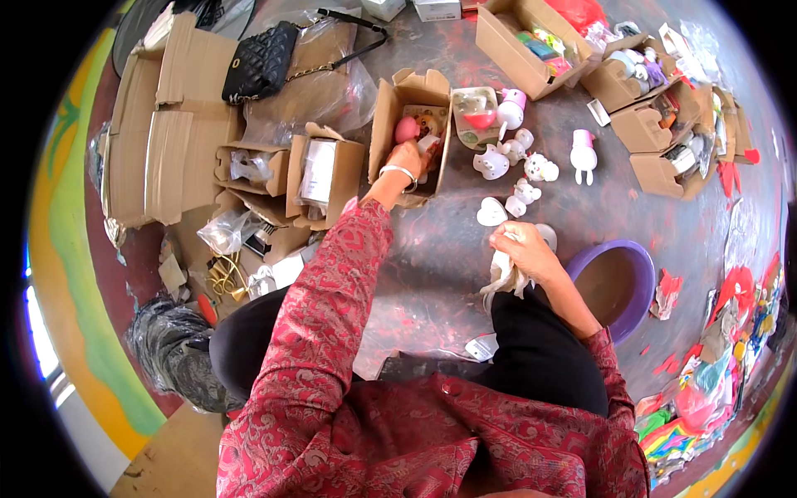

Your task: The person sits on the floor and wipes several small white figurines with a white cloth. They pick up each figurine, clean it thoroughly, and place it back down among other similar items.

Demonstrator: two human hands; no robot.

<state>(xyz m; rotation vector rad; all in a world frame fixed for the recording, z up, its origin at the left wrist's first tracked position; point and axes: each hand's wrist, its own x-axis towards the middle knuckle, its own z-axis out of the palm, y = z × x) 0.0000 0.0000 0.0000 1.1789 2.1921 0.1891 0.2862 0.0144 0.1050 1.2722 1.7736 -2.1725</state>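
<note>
Closest to me, my red patterned sleeves (320, 307) cross above my black trousers (544, 349); over one knee, my right hand (528, 251) has its fingers clamped on a whitish cloth (503, 275), which hangs down in folds; just to its right stands a purple tub (646, 286) with murky water in it. A little farther on, a white heart-shaped piece (491, 212) lies near a cluster of small white figures (522, 197); a pink-and-white figure (584, 158) lies apart, to their right. My left hand (403, 159), a bracelet at its wrist, reaches down into an open cardboard box (383, 124); its fingers are beside a round pink toy (407, 129) in there, and I cannot tell whether they are closed on anything. Beside that box sits a clear tray (476, 108) with something red inside; beyond, a black handbag (261, 62) lies at the far left, and a carton (498, 25) of bright packets stands at the far right.
</note>
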